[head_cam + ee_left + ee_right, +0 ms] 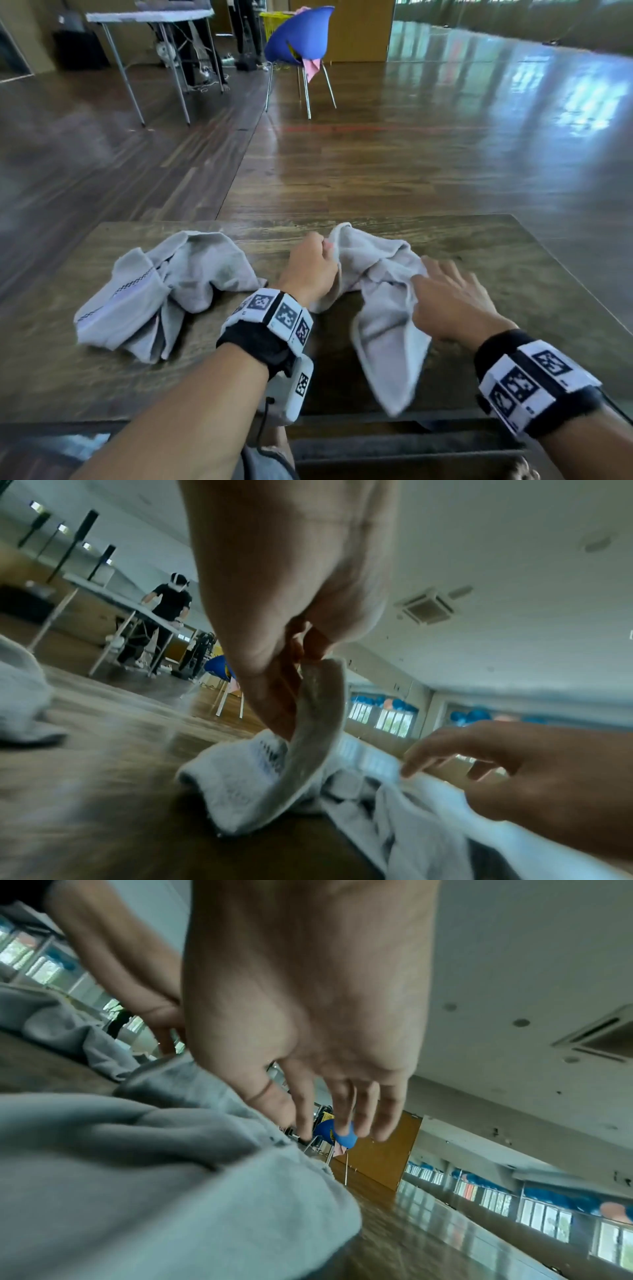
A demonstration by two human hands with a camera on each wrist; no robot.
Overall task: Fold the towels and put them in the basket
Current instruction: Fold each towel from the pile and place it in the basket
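Nothing is folded yet: the left hand [310,265] pinches an edge of the crumpled towel [380,294] mid-counter, the right hand [452,301] rests spread on it, and a second towel [154,291] lies bunched near the counter's [496,253] left edge, with no basket identifiable.

No readable text, brand or number shows anywhere; the wrist bands [274,317] carry only black-and-white coded squares, no letters.

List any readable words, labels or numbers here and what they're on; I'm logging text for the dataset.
No readable text.
Wristbands: black-and-white square codes, no letters.
Left towel: checkered stripe only.
Right towel: bluish marks near the left hand, too blurred.
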